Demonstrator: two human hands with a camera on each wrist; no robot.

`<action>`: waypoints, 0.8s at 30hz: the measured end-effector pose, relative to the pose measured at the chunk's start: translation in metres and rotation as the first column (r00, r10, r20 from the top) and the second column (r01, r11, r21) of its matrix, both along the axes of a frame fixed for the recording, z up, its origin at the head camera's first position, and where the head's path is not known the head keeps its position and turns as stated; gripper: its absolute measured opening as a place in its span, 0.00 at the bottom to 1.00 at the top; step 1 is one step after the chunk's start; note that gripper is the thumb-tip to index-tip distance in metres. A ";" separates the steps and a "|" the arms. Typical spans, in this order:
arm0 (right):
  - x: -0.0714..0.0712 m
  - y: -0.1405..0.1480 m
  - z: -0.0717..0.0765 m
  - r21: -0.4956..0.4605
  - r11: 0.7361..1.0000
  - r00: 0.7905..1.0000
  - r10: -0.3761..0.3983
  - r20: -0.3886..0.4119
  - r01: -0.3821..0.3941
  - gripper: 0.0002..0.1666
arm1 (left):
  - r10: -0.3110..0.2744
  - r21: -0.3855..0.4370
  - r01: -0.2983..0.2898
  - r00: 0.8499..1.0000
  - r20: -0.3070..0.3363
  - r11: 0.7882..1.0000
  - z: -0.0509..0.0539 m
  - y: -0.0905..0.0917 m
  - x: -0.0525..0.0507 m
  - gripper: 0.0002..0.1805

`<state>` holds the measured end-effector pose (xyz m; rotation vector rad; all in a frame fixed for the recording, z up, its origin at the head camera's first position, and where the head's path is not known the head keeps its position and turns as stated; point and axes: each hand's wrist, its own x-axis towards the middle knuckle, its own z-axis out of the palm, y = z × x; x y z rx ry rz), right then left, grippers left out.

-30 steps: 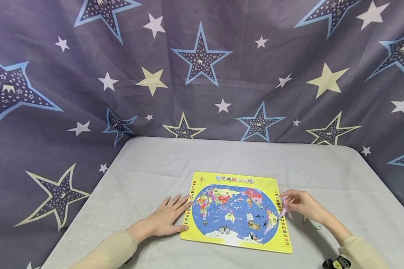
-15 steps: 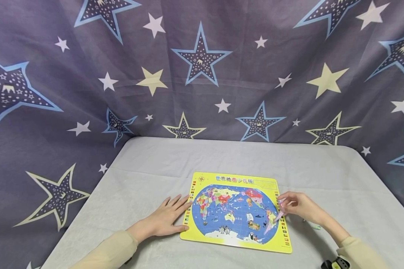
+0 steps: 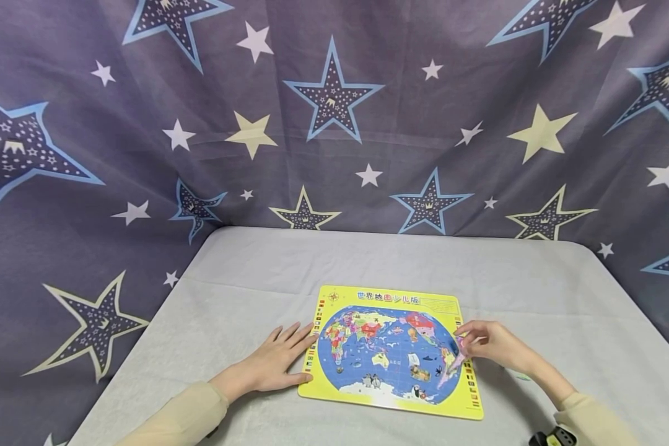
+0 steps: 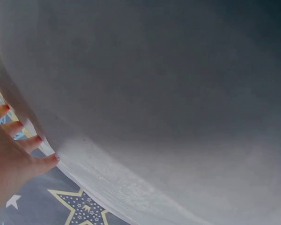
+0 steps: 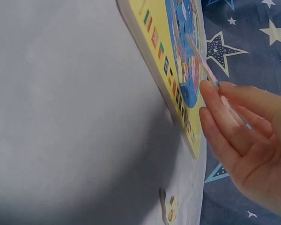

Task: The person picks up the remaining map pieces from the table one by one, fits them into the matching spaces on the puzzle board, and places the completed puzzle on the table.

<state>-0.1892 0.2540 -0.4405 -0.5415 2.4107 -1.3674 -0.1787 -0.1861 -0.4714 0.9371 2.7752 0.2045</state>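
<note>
A yellow-bordered world map puzzle board (image 3: 390, 401) lies flat on the table in the head view. My left hand (image 3: 270, 362) rests with fingers spread along the board's left edge, thumb on its lower left corner. At the opposite edge, my right hand (image 3: 493, 344) pinches a thin pink puzzle piece (image 3: 461, 353) between thumb and fingers. The piece is tilted over the right part of the blue map. In the right wrist view the puzzle piece (image 5: 203, 63) is seen nearly edge-on above the board, and the fingertips stand off the board's surface.
A small loose puzzle piece (image 5: 171, 208) lies on the grey table cover (image 3: 368, 257), right of the board. In the head view my right wrist mostly hides it. A dark curtain with stars (image 3: 334, 173) hangs behind and beside the table.
My right hand has moved slightly left with the pink puzzle piece, bringing it further over the map's right side. The left hand and the board have stayed put.
</note>
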 end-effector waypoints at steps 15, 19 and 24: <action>0.001 -0.006 0.000 -0.028 0.998 0.997 0.054 0.049 -0.053 0.20 | 0.003 0.003 -0.003 1.000 -0.002 1.000 0.001 0.000 -0.001 0.43; 0.002 -0.008 -0.001 -0.011 0.998 0.997 0.066 0.044 -0.066 0.19 | 0.003 -0.003 -0.003 1.000 0.005 1.000 0.001 0.000 -0.001 0.43; 0.003 -0.010 -0.001 0.021 0.997 0.997 0.074 0.028 -0.074 0.18 | 0.004 0.000 -0.004 1.000 0.008 1.000 0.001 0.000 0.000 0.43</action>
